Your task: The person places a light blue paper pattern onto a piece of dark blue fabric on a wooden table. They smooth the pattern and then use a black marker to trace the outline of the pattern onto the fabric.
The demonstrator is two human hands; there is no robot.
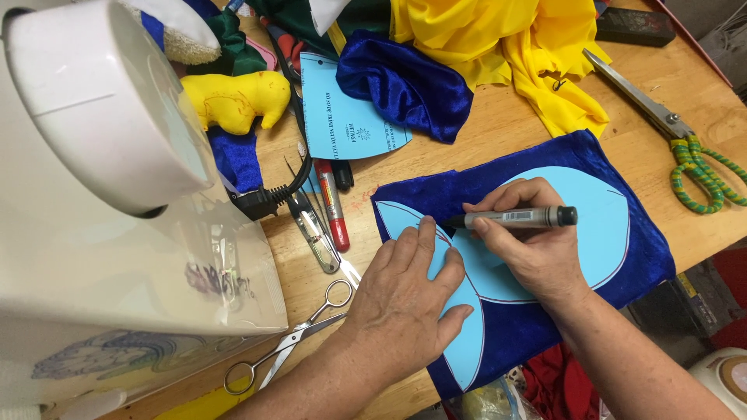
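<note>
1. Head view: the left hand point(405, 299) lies flat, fingers point(424, 241) spread wide, pressing a light blue paper template point(599, 225) onto a piece of royal blue velvet point(646, 264).
2. The right hand point(529, 241) has its fingers wrapped round a grey marker pen point(517, 218) with a black cap end, the tip down at the template's edge, just beside the left fingertips.
3. That template is smooth and matte, a rounded oval body running into a forked, fish-like tail; a thin dark line follows its outer curve on the cloth.
4. The velvet is plush with a soft sheen, lying flat on the pale wooden bench point(498, 132), right in front of the person.
5. Left of the hands: small steel scissors point(292, 338), thread snips point(311, 229) and a red pen point(333, 206).
6. A glossy white sewing machine point(101, 155) fills the left side.
7. Farther back: crumpled yellow fabric point(498, 39), a second fold of blue velvet point(405, 82), a yellow stuffed toy point(233, 97).
8. At the right, large shears point(669, 128) with green-and-yellow wrapped handles.
</note>
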